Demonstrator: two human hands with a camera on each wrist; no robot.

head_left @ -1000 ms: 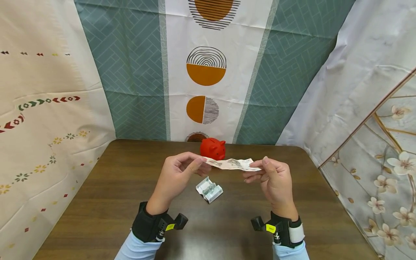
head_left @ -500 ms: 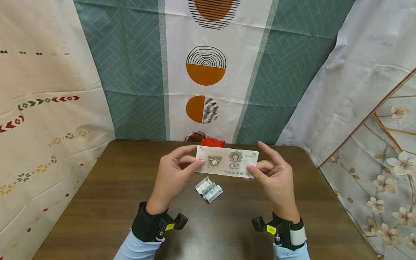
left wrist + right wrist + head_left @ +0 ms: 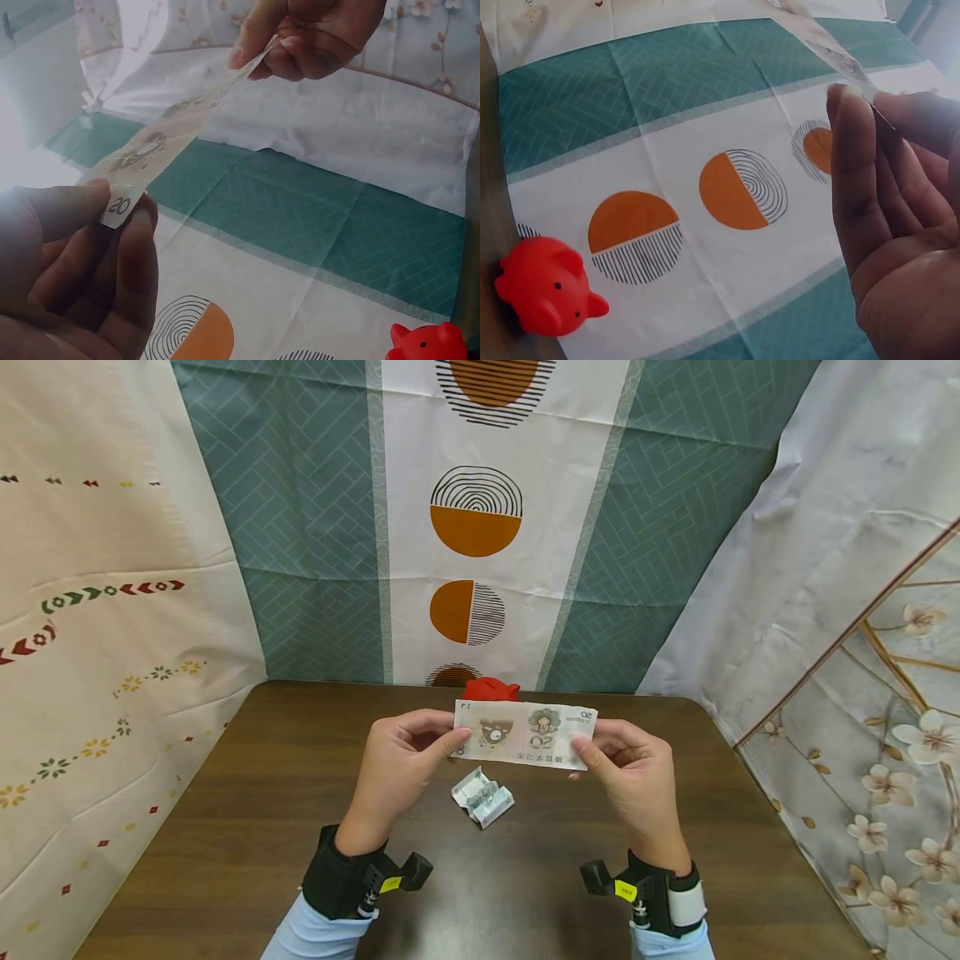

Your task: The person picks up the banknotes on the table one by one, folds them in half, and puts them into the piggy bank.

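Observation:
A pale banknote (image 3: 517, 734) printed with a 20 is stretched out between both hands above the table. My left hand (image 3: 405, 760) pinches its left end between thumb and fingers. The opposite end is pinched by my right hand (image 3: 633, 777), with the thumb on the near face. In the left wrist view the banknote (image 3: 161, 146) slants up from the left hand (image 3: 82, 262) to the right. Below it, a creased greenish banknote (image 3: 483, 797) lies on the table. Behind the held note, a red piggy bank (image 3: 491, 690) is mostly hidden in the head view.
The brown wooden table (image 3: 262, 818) reaches back to a hanging patterned curtain (image 3: 315, 527). Pale patterned cloth (image 3: 112, 693) hangs at the left and floral cloth (image 3: 885, 760) at the right. In the right wrist view the piggy bank (image 3: 544, 285) shows whole.
The banknote has turned from nearly edge-on to facing the head camera, covering more of the piggy bank. My right index finger was raised half a second ago and is now behind the note.

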